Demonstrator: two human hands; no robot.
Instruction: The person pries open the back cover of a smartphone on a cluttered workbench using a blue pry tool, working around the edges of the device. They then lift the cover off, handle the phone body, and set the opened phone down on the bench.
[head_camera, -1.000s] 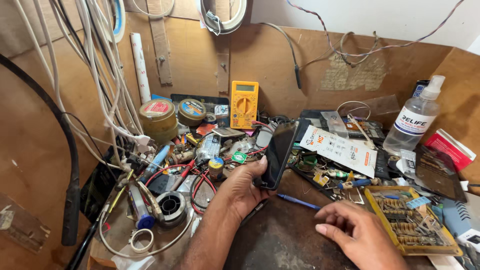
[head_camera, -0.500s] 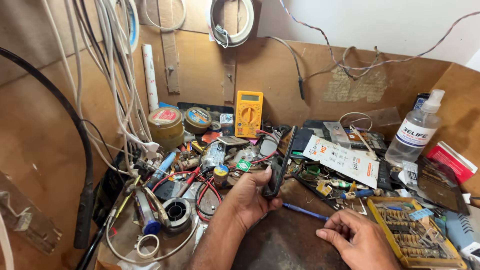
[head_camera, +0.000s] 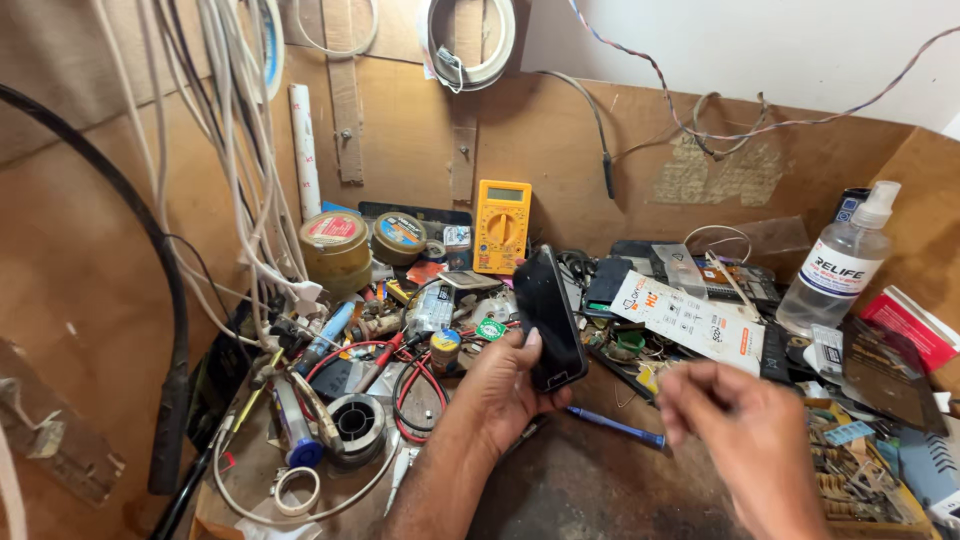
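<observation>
**Phone held at centre of a cluttered tabletop**

Far left of frame: white cables (head_camera: 235, 150) hang down the wooden wall. Lower left: solder spool (head_camera: 356, 422) lies on the tabletop (head_camera: 590, 490), red wire looped just beside it. Upper centre-left: two tape rolls (head_camera: 335, 240), then a yellow multimeter (head_camera: 502, 225) leaning at the back wall. Centre: left hand (head_camera: 505, 385), fingers closed around a dark phone (head_camera: 549, 318), phone tilted upright, above the clutter. Below it, a blue-handled tool (head_camera: 615, 428) lies flat. Lower right: right hand (head_camera: 745, 425), blurred, raised; fingers loosely curled, cannot tell whether they grip anything. Far right: clear spray bottle (head_camera: 840, 265), upright.
</observation>
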